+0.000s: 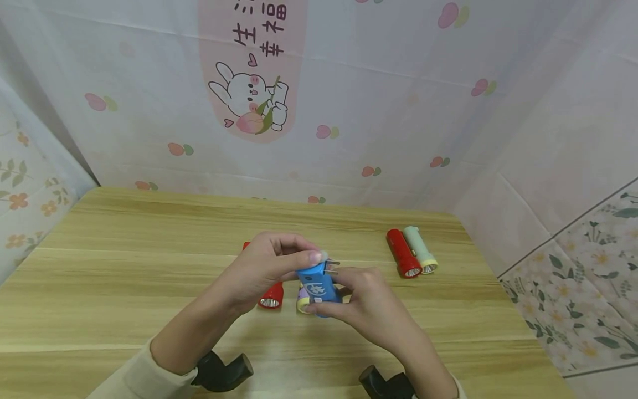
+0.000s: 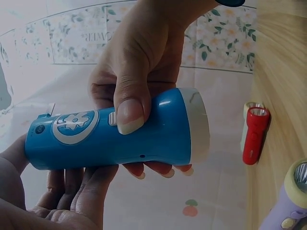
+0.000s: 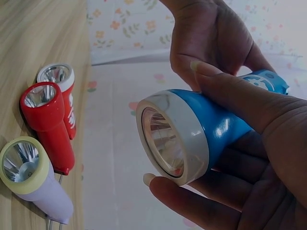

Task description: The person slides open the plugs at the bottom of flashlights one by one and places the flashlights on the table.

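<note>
Both hands hold a blue flashlight (image 1: 317,284) with a pale head ring above the table. The right hand (image 1: 371,299) grips its body; in the left wrist view that thumb lies beside the grey slide switch (image 2: 112,118) and a white flower emblem (image 2: 75,127). With thumb and fingers, the left hand (image 1: 271,260) holds the tail end, where two metal plug prongs (image 1: 332,271) stick out. The clear lens (image 3: 163,142) faces the right wrist camera. Under the hands, a purple flashlight with a yellow rim (image 3: 50,196) is partly hidden in the head view.
A red flashlight (image 3: 45,112) and a red one with white rim (image 3: 67,81) lie beside the purple one. Toward the back right lie another red flashlight (image 1: 404,255) and a mint green one (image 1: 420,248). A printed cloth (image 1: 374,111) hangs behind the wooden table (image 1: 124,266).
</note>
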The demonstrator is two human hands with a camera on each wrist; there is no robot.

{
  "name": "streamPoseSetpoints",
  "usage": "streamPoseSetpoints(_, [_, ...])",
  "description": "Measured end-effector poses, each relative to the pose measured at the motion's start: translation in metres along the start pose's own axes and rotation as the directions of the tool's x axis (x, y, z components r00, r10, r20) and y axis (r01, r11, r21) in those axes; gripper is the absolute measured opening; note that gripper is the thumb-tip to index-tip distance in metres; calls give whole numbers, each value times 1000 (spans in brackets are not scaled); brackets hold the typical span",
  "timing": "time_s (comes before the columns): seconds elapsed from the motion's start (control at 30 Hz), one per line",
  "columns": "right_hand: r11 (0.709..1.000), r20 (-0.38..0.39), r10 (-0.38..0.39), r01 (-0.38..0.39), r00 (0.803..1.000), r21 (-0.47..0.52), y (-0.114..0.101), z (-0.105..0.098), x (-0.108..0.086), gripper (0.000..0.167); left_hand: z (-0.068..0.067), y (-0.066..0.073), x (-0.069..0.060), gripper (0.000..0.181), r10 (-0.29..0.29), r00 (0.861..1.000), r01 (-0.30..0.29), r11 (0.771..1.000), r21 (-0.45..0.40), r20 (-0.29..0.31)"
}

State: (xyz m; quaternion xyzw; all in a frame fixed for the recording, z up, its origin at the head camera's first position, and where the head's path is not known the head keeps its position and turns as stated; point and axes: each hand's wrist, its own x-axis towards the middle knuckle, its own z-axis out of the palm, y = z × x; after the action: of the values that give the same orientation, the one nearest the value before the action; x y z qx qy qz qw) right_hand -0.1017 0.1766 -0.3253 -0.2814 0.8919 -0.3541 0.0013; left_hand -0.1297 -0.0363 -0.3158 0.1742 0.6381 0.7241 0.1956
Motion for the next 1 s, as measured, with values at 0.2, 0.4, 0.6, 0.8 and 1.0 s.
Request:
streamPoseSetpoints(0.2, [999, 9, 50, -51, 999, 8, -1, -1, 0, 30, 2, -1, 1, 32, 12, 1000, -12, 1000, 11, -26])
streamPoseSetpoints(0.4, [997, 3, 71, -72, 997, 24, 0, -1, 1, 32, 6, -1, 1, 31, 53, 997, -50, 998, 42, -51])
streamPoseSetpoints(0.6, [997, -1, 78, -78, 997, 15, 2, -1, 3, 36, 6, -1, 2, 37, 72, 995, -69, 996, 57, -64])
streamPoseSetpoints(0.8, [993, 11, 104, -104, 995, 57, 3, -2, 3, 34, 3, -2, 0, 31, 128, 989, -117, 981, 155, -68])
streamPoseSetpoints(1.0, [988, -4, 143, -143, 990, 66, 6, -4, 2, 42, 2, -5, 4, 38, 157, 982, -119, 945, 306, -105])
